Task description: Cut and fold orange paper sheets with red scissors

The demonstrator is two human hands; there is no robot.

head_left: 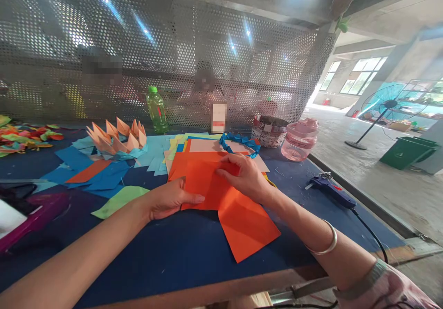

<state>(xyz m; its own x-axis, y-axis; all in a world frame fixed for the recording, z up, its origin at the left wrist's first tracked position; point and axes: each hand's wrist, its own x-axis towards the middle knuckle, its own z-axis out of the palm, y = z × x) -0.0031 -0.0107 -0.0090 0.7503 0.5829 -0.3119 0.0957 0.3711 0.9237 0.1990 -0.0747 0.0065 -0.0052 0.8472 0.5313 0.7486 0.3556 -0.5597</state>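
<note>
A square orange paper sheet (204, 180) is between my hands, slightly above the dark blue tabletop. My left hand (169, 199) is closed on its lower left edge, thumb flat on top and fingers underneath. At its upper right, my right hand (245, 174) has thumb and forefinger bent together at the paper; the other fingers are partly hidden. Under my right wrist a second orange sheet (249, 228) lies at an angle. More coloured paper is stacked behind, with a pale pink sheet (206, 145) and a ring of folded blue paper (256, 148) on it.
Left stand a crown of pointed peach paper (116, 138), blue sheets (110, 177) and a green leaf-shaped paper (121, 200). At the back are a green-capped bottle (158, 110), a round tub (268, 131) and a pink plastic container (299, 140). A corded glue gun (334, 191) lies right.
</note>
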